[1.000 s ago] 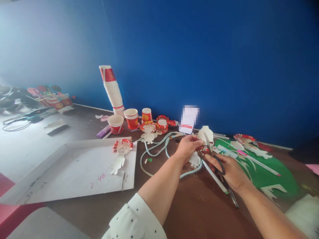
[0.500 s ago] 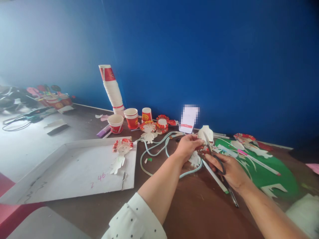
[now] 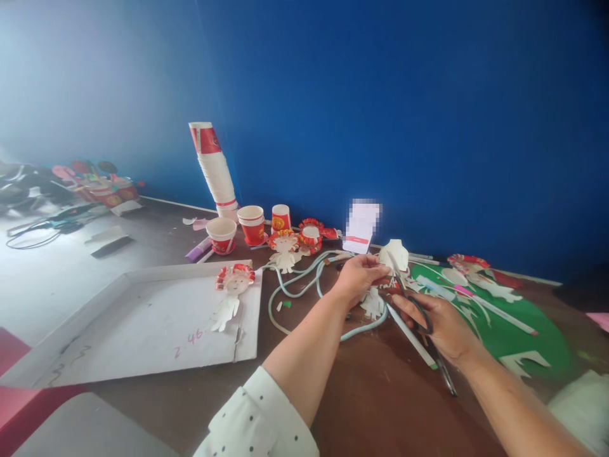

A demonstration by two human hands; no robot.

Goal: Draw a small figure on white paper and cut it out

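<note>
My left hand [image 3: 362, 279] pinches the edge of a white paper cutout [image 3: 394, 254] with a rounded body. In my right hand [image 3: 440, 324] is a pair of black-handled scissors [image 3: 419, 311], its blades pointing up and away across the cutout. How far the blades are parted is hard to make out. Below the fingers lies another white cut paper piece [image 3: 372, 304]. A white marker with a green end [image 3: 412, 336] rests on the table beside my right hand, and a dark pen [image 3: 442, 368] lies just under that hand.
A cardboard tray [image 3: 157, 330] at left holds a paper figure [image 3: 231, 295]. Paper cups [image 3: 221, 236] and a tall leaning cup stack [image 3: 216, 171] stand behind. A pale blue cord [image 3: 280, 327] loops mid-table. A phone [image 3: 361, 225] leans at the wall; a green sheet [image 3: 533, 324] carries scraps and markers.
Hardly anything differs. My hands, the scissors and the paper cutout keep nearly the same place; the whole view has shifted very slightly.
</note>
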